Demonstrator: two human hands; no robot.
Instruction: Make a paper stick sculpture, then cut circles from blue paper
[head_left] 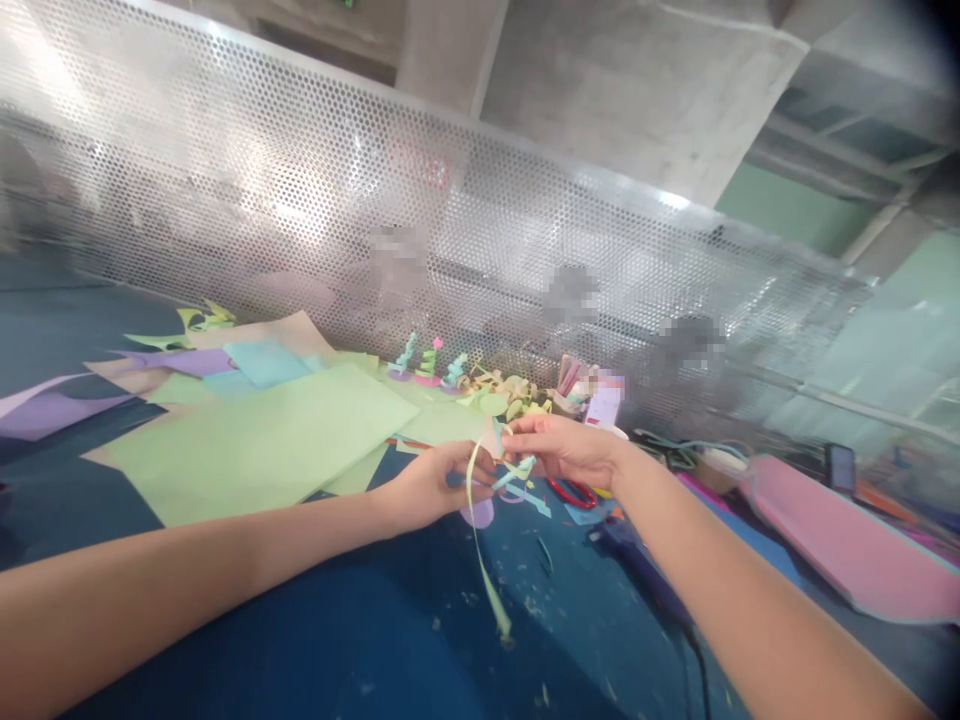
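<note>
In the head view, my left hand is closed on a blue paper twist, while my right hand pinches a pale green strip whose tail hangs toward the desk. I judge a sharp tug could tear the strip; squeezing could flatten the twist.

We can read no words or numbers: the red marks at the perforated panel, beyond and above our right fingers, and the white-and-purple item just beyond those fingers are too blurred
</note>
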